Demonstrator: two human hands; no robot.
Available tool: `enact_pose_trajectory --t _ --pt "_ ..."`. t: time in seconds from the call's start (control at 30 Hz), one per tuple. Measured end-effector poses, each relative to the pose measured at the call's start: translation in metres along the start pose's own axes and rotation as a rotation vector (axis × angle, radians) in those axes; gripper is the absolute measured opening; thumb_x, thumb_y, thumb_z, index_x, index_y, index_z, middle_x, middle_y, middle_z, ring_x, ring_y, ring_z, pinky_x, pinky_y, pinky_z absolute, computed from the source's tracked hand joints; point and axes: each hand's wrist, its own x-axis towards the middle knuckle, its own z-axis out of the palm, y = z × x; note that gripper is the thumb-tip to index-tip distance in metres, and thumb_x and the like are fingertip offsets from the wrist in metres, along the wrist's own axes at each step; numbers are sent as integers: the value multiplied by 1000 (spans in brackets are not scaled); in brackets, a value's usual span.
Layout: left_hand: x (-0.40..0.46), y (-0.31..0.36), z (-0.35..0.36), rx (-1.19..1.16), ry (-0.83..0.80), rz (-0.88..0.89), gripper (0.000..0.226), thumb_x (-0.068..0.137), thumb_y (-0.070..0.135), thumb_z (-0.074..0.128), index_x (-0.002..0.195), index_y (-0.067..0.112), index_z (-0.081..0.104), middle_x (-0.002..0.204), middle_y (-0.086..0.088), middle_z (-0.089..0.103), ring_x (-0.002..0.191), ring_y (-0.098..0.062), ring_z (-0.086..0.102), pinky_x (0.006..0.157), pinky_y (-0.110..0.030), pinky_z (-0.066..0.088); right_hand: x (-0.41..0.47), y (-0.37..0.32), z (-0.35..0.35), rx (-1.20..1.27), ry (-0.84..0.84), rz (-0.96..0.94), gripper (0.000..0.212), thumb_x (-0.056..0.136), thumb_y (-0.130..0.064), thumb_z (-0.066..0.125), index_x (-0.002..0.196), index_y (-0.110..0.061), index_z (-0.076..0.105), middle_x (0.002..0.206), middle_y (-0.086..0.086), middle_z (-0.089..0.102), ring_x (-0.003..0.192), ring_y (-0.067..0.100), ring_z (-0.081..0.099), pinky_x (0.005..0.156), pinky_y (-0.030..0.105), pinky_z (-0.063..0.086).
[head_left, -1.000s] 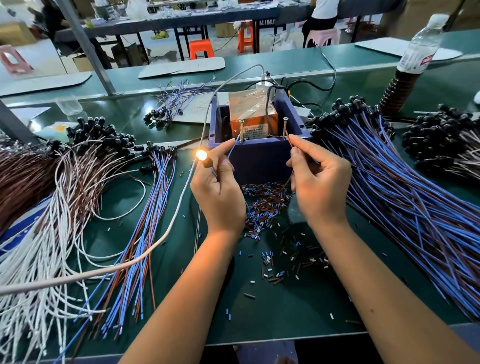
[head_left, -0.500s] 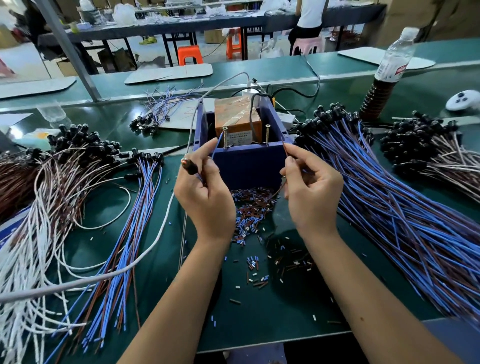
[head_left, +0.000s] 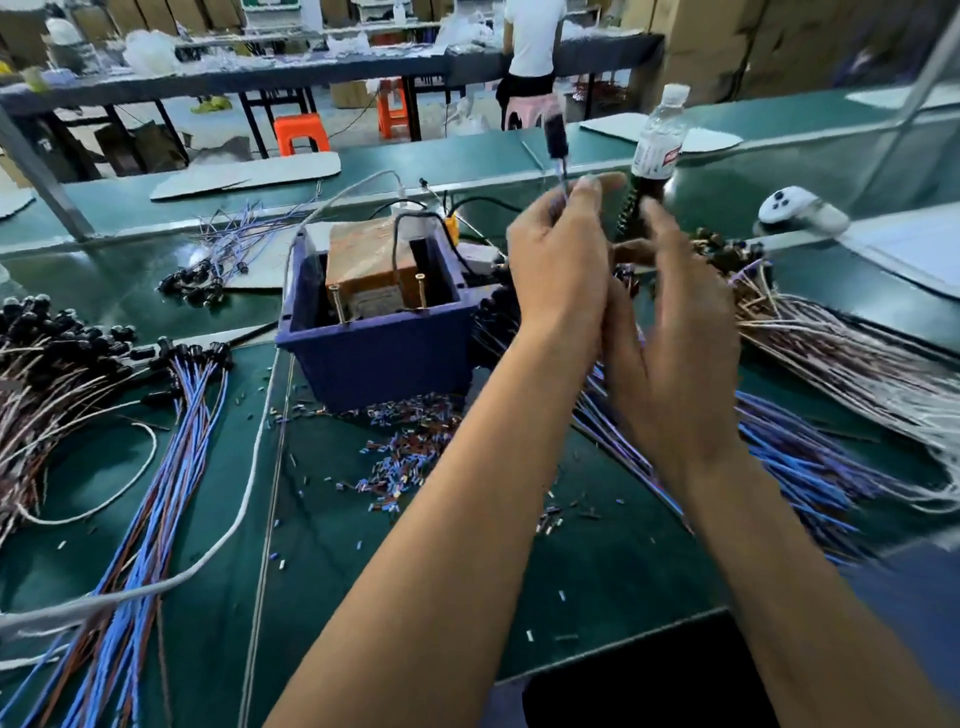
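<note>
My left hand (head_left: 558, 270) is raised to the right of the blue bin (head_left: 374, 358) and pinches a thin blue wire. The wire's black lamp holder (head_left: 556, 136) sticks up above my fingertips, unlit. My right hand (head_left: 670, 338) is blurred just right of the left one, above the pile of blue and brown lamp wires (head_left: 800, 457). Its fingers look loosely extended with nothing plainly in them. Inside the bin sits a taped orange transformer (head_left: 363, 260) with two upright screws at its front.
More wire bundles with black holders lie at the left (head_left: 150, 499) and far right (head_left: 852, 364). Cut insulation bits (head_left: 405, 457) litter the green mat. A white cable (head_left: 249, 499) runs across it. Behind stand a bottle (head_left: 660, 140) and a white controller (head_left: 795, 208).
The lamp glowed while both hands held its wire ends at the bin's screws, then went dark. Both hands have since lifted and swung right, away from the bin, toward the right wire pile.
</note>
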Motion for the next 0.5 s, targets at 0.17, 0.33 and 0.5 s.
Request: enact_pose_trajectory --t 0.17,0.33,0.5 --pt "16 8 26 -291 -80 -117 35 111 17 41 97 0 69 68 -1 47 51 -6 35 47 -18 29 8 23 -30 125 -147 136 31 111 -36 49 104 -14 70 62 -4 65 57 18 64 63 42 50" --pt "42 -2 23 -198 30 -151 42 112 28 39 96 8 72 74 -1 54 63 -10 46 62 -25 41 21 43 -60 -201 -242 108 28 105 -37 57 89 -19 71 66 1 63 66 32 59 59 36 27" --pt "64 -39 9 470 178 -70 40 110 34 46 80 20 69 75 -1 62 69 -19 56 74 -36 52 9 59 -60 -291 -379 271 20 101 -38 65 92 -20 68 79 4 70 69 27 57 63 32 34"
